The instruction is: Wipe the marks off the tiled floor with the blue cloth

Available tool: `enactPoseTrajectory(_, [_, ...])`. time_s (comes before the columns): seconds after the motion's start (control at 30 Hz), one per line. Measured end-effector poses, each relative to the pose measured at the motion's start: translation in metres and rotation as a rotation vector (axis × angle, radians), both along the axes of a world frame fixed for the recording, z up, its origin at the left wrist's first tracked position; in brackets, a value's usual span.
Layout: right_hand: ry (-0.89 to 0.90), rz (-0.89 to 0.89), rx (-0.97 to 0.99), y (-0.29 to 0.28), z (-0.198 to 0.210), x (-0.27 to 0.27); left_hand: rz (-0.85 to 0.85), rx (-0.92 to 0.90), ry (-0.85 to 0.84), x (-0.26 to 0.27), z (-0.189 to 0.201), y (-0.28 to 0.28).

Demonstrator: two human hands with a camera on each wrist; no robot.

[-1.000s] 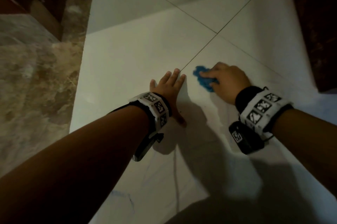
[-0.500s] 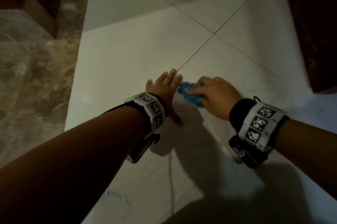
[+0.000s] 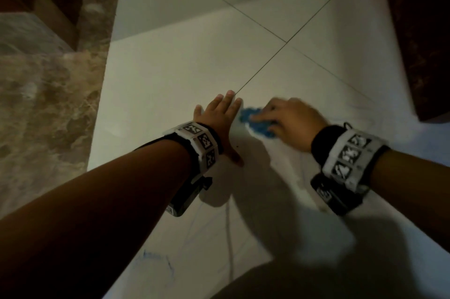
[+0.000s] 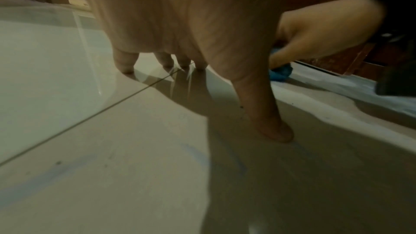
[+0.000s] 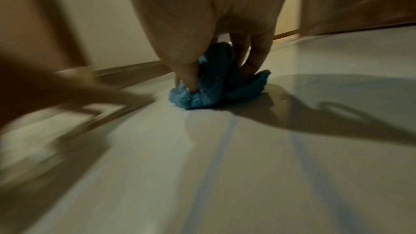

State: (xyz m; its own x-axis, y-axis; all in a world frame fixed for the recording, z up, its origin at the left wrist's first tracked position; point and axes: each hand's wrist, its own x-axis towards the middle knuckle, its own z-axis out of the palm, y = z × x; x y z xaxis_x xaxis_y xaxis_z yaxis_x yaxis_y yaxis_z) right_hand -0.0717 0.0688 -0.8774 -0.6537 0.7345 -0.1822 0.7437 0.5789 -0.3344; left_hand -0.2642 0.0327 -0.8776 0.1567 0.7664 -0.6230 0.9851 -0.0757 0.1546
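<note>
The right hand (image 3: 292, 123) presses the bunched blue cloth (image 3: 255, 123) onto the white tiled floor (image 3: 170, 75), thumb and fingers curled into its folds. The left hand (image 3: 221, 123) lies just beside the cloth, fingers straight and spread, fingertips braced on the tile, holding nothing. Faint blue marks (image 5: 211, 149) streak the floor nearer the person.

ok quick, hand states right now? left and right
Left hand: open, fingers straight, planted on the tiled floor, holding nothing.
Right hand: closed around the bunched blue cloth, pressing it to the floor.
</note>
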Motion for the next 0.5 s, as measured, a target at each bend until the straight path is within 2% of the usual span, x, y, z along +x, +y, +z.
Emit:
enactPoseTrajectory(0.1, [-0.049,-0.312,0.046,0.044,-0.005,0.021,0.008,0.008,-0.019,-0.002,0.001,-0.002])
enactPoseTrajectory(0.17, [-0.061,-0.343,0.051,0.037,-0.007,0.021,0.007,0.006,-0.021,-0.002,0.001,-0.002])
enactPoseTrajectory(0.23, [-0.011,-0.205,0.013,0.005,-0.008,0.005,0.005,0.006,-0.014,-0.001,0.0,-0.002])
enactPoseTrajectory(0.3, [-0.005,0.027,0.002,-0.028,-0.006,-0.007,0.007,0.002,-0.004,0.0,0.0,-0.001])
enactPoseTrajectory(0.37, [-0.001,0.109,0.001,-0.026,-0.004,-0.005,0.011,0.007,0.001,0.0,0.0,-0.002])
enactPoseTrajectory(0.4, [0.022,0.044,-0.002,-0.012,-0.004,0.001,0.013,0.008,-0.004,-0.001,0.0,-0.002])
enactPoseTrajectory(0.5, [0.024,-0.308,0.013,0.039,-0.009,0.036,0.018,0.018,-0.012,-0.002,0.0,-0.005])
